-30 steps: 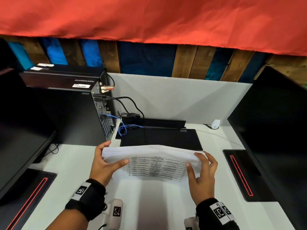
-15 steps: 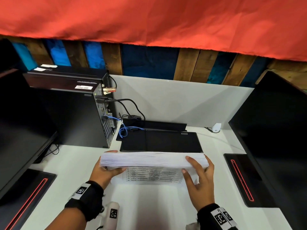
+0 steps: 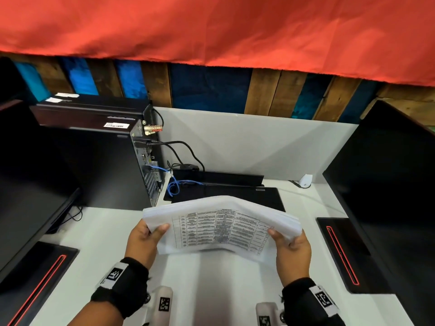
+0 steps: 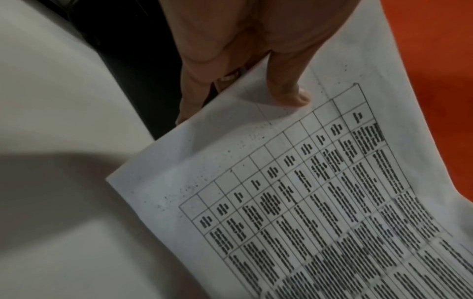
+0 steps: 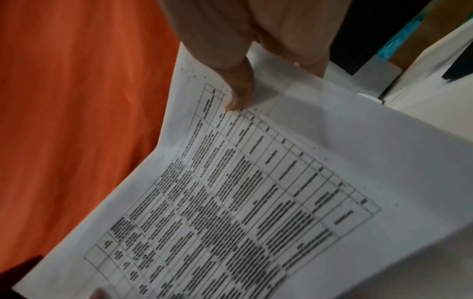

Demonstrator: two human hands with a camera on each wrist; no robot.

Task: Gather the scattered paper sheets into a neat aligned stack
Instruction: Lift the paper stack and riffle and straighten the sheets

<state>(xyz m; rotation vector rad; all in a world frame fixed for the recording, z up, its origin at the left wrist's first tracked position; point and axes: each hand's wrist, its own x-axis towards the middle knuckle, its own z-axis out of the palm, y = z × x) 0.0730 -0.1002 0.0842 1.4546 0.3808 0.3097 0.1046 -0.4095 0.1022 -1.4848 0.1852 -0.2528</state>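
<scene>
The left hand [image 3: 143, 241] pinches the left short edge of the paper stack [image 3: 221, 222], thumb laid flat on the printed top sheet and the other fingers tucked underneath. The left wrist view shows that thumb [image 4: 291, 89] pressing just outside the corner of the printed table, with the fingers curled below the sheet's edge. The right hand [image 3: 290, 248] holds the opposite short edge the same way: its thumb [image 5: 240, 95] sits on top near the table's border, and the fingers go under the pile where they cannot be seen. Both grips are narrow, closed down to the thickness of the pile.

The stack is held in the air above the middle of the white desk [image 3: 103, 234], in front of the flat black slab [image 3: 235, 196] lying toward the desk's back edge. It bows upward in the middle between the two hands. No loose sheets show anywhere on the desk, so the gathering looks done. What seems left is the squaring: the far long edge looks fanned, with sheet edges stepped instead of flush, most plainly near the right hand. I would judge the stack needs tapping on the desk to even its edges and then laying flat.
</scene>
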